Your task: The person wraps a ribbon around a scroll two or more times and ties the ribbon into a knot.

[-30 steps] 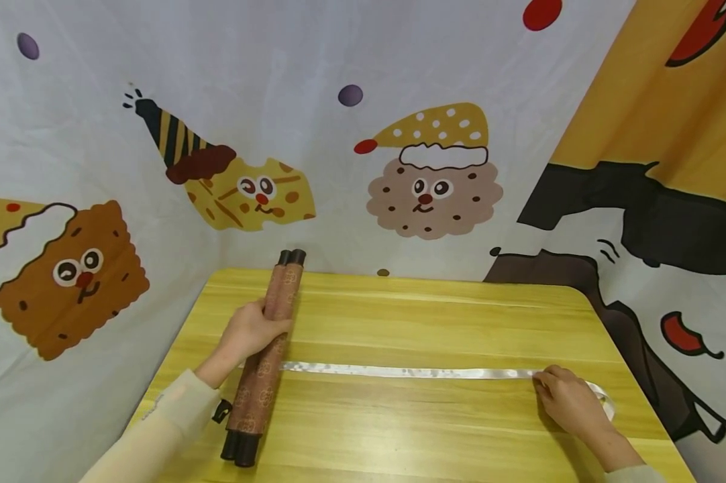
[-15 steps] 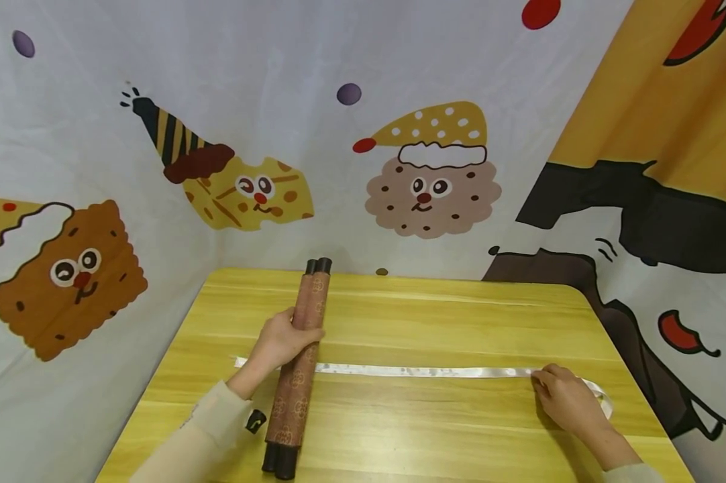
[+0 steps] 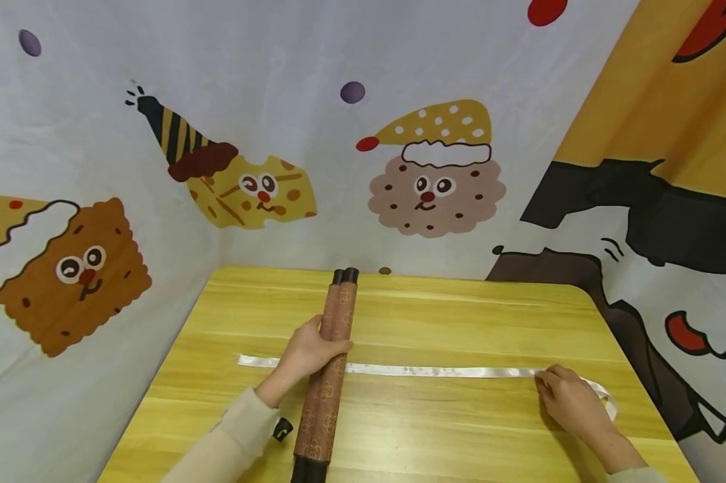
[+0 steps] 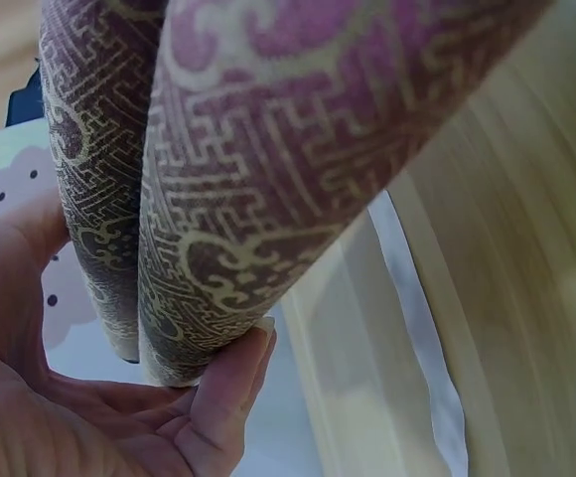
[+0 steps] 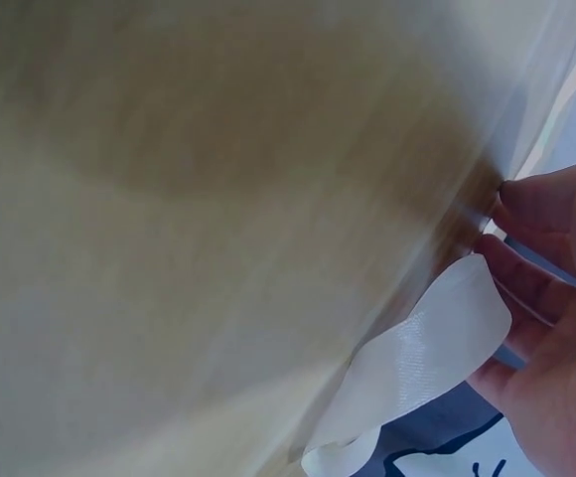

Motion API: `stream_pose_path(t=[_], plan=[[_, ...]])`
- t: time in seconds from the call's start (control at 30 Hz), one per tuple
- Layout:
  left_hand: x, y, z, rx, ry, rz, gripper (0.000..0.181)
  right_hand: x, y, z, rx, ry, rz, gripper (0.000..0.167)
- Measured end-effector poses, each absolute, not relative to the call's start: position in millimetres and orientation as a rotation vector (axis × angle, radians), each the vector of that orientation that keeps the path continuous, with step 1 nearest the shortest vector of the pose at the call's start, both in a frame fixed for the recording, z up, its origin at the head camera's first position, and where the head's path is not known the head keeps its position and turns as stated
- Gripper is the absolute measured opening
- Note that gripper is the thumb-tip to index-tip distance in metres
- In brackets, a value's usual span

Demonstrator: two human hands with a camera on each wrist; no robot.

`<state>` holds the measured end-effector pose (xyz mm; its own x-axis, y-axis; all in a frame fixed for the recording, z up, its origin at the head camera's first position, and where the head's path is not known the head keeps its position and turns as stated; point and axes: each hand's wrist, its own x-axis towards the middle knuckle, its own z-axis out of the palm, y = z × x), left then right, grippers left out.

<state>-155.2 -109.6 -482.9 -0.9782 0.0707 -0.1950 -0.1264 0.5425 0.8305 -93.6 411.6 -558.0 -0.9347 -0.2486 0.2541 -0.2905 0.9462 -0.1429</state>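
My left hand [image 3: 311, 352] grips a rolled-up scroll [image 3: 333, 382] around its middle. It is covered in brown-red patterned cloth, rolled from both sides, with black roller ends at top and bottom. In the left wrist view, thumb and fingers wrap the patterned rolls [image 4: 248, 199]. Beneath the scroll, a white satin ribbon [image 3: 429, 371] runs crosswise along the table. My right hand [image 3: 574, 402] pinches that ribbon near the right side, and its loose tail loops behind the hand. The right wrist view shows the curled ribbon tail [image 5: 417, 348] beside the fingers.
A yellow wood-grain table [image 3: 459, 436] spreads under both hands. A white cartoon-printed cloth [image 3: 302, 67] hangs behind the table's far edge and along its left side. A small black piece [image 3: 282, 429] shows beside the left sleeve.
My left hand has carried the scroll to the right and slightly toward me, uncovering the ribbon's left end. The right hand has stayed in place on the ribbon.
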Motion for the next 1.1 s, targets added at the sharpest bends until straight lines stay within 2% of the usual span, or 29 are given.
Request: stream_pose_path(t=[0.4,0.7,0.93,1.1], plan=[[-153.3,-73.0,-486.8,0.02,2.48,1.499,0.101,-94.0,410.9,-558.4,0.402,-2.838,0.266,0.016],[-152.0,-43.4,-487.9,0.099,2.344,1.621,0.088,-91.2,408.5,-556.9,0.398,-2.815,0.266,0.016],[-156.6,-22.8,-491.3,0.109,2.299,1.653,0.067,-94.7,409.2,-559.6,0.436,-2.77,0.269,0.018],[-158.6,-8.7,-497.0,0.079,2.3,1.67,0.069,-92.4,408.6,-560.1,0.413,-2.794,0.27,0.017]])
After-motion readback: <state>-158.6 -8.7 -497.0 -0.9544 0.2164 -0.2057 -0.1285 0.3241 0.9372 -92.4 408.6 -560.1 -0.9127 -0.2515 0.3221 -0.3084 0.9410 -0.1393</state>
